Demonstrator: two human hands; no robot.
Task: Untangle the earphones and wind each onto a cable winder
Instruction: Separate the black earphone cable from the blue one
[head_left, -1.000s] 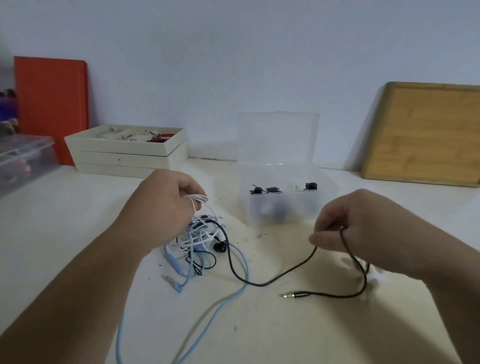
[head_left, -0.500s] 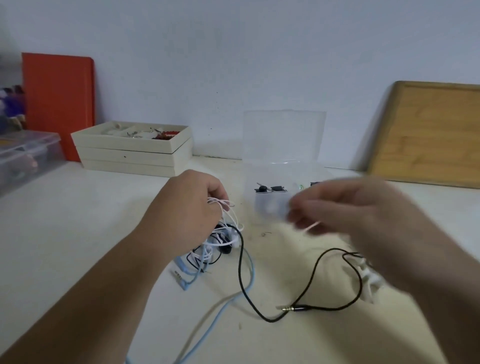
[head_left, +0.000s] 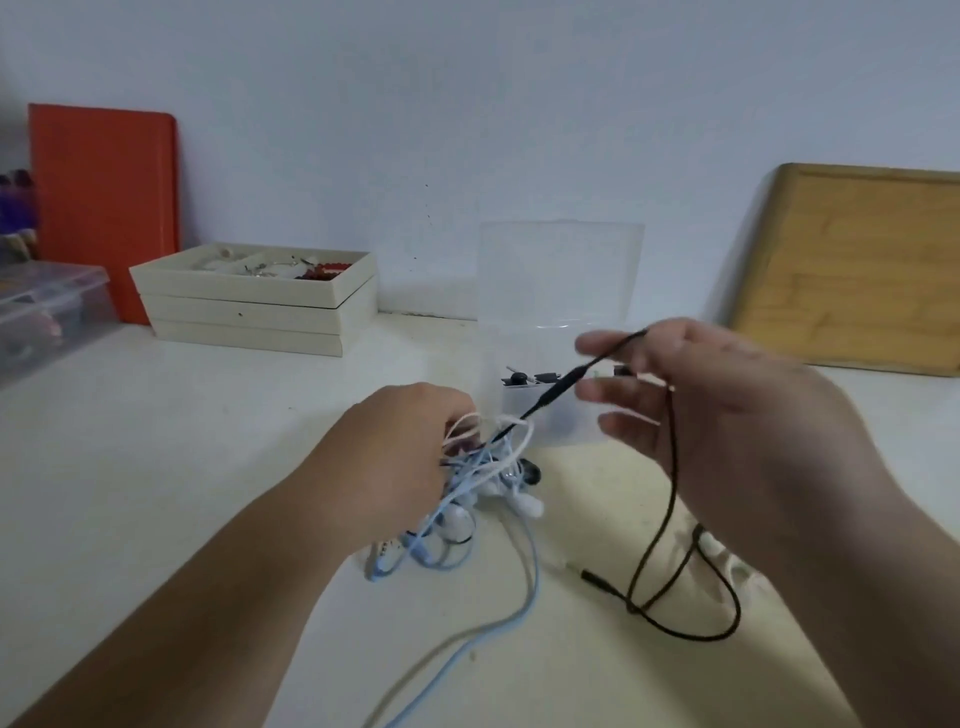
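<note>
**Now the black cord is up in the air**

Half a second ago the black cord (head_left: 670, 499) lay loose on the surface (head_left: 156, 493) and the right hand (head_left: 727, 415) was a blur above it. Now the cord runs tight from the tangle up across that hand, with its small control piece just in front of the fingers (head_left: 613, 389). The fingers are spread and mostly straight, and the cord lies over them near the thumb. I cannot tell if they pinch it.

The left hand (head_left: 400, 467) has moved a bit toward the middle. Its fingers are curled around the tangle of white, blue and black cords (head_left: 483, 478), holding it just above the surface.

From the right hand the black cord hangs down, loops on the surface, and ends in its plug (head_left: 592, 575). A long blue cord (head_left: 519, 613) trails toward the near edge.

Just behind the hands stands a clear box (head_left: 561, 270) with its lid up. Farther back left sit stacked cream trays (head_left: 260, 306), an orange board (head_left: 104, 197) and a clear bin (head_left: 47, 306). A wooden board (head_left: 852, 265) leans on the wall at the right. Open room lies on the left and in front.
</note>
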